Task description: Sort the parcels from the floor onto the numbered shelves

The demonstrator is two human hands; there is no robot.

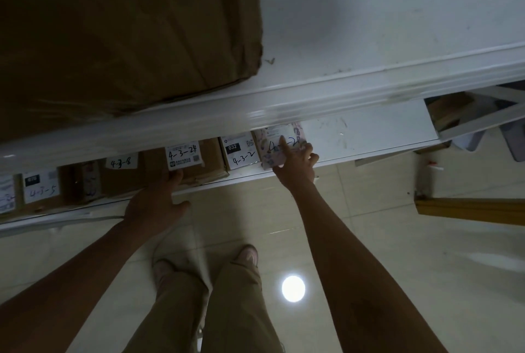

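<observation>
Both bare arms reach forward and down to the lower shelf (pixel 369 136). The right hand (pixel 295 165) lies against the front of a pale patterned parcel (pixel 279 148) with a handwritten number — fingers spread over its face, thumb at its lower edge, grasping it where it stands at the right end of the row, just beside the parcel marked 4-3-2 (pixel 241 152). The left hand (pixel 154 204) is released, fingers loosely extended, fingertips touching the lower front edge of the brown box marked 4-3-24 (pixel 196 162) — not gripping it.
</observation>
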